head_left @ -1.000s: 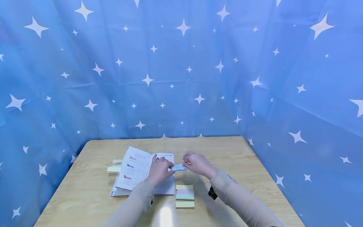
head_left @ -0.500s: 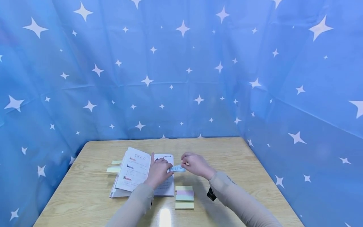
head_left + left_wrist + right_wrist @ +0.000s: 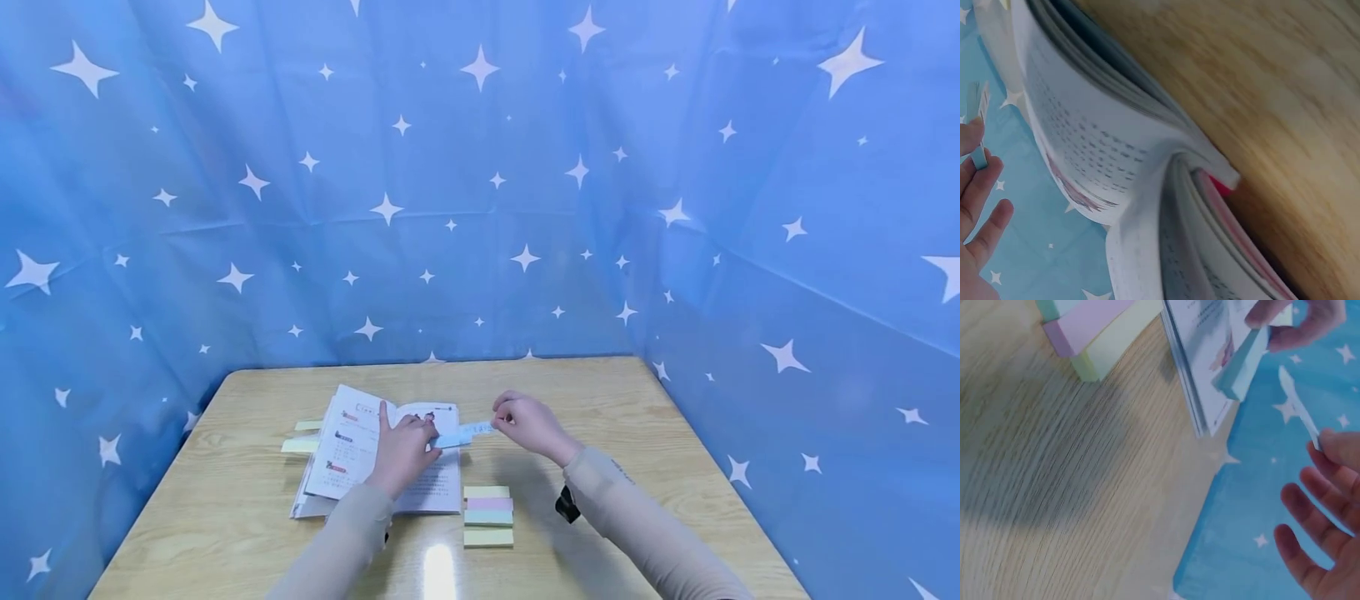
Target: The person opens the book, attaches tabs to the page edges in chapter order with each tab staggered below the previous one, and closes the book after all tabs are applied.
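A blue pad of sticky notes (image 3: pixel 452 439) is pinched by my left hand (image 3: pixel 403 450) over the right page of an open book (image 3: pixel 352 458). My right hand (image 3: pixel 530 427) pinches the end of a single sticky note (image 3: pixel 482 428) with printing on it. In the right wrist view the note (image 3: pixel 1300 406) stands apart from the pad (image 3: pixel 1242 367), and the other right fingers spread loosely. The left wrist view catches my left hand (image 3: pixel 982 212) with the pad (image 3: pixel 977 156) between thumb and fingers, beside the book's curved pages (image 3: pixel 1091 131).
Several more sticky-note pads, yellow, pink and green (image 3: pixel 489 517), lie in a row in front of the book. Pale yellow-green notes (image 3: pixel 300 446) stick out of the book's left side. The wooden table (image 3: pixel 637 467) meets a blue star-patterned curtain (image 3: pixel 480 250).
My right hand has drawn the note off the pad, moving slightly right and up. My left hand has shifted left with the pad, further over the page.
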`<act>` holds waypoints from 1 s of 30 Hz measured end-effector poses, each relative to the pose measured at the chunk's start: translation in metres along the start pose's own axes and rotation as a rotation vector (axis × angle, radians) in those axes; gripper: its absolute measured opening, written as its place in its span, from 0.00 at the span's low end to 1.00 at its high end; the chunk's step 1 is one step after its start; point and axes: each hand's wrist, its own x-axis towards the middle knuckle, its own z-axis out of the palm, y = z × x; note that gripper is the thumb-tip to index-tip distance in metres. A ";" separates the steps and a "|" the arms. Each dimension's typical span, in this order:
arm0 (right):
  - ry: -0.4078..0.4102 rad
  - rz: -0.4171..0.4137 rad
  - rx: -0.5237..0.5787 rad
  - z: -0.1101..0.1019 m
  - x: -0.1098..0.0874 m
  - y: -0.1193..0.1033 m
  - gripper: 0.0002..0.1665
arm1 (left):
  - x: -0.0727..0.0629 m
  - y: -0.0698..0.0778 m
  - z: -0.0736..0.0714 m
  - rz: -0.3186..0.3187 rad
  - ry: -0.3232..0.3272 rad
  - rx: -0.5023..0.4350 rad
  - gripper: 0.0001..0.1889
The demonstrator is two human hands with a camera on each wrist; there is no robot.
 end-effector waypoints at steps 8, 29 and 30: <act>0.084 0.100 0.075 -0.006 -0.001 0.009 0.05 | -0.003 0.010 -0.009 0.025 -0.001 -0.050 0.11; 0.096 0.172 0.109 -0.002 -0.003 0.028 0.06 | -0.045 0.061 -0.029 0.397 -0.367 -0.219 0.12; 0.090 0.172 0.111 -0.001 -0.003 0.028 0.07 | -0.047 0.062 -0.027 0.407 -0.373 -0.218 0.12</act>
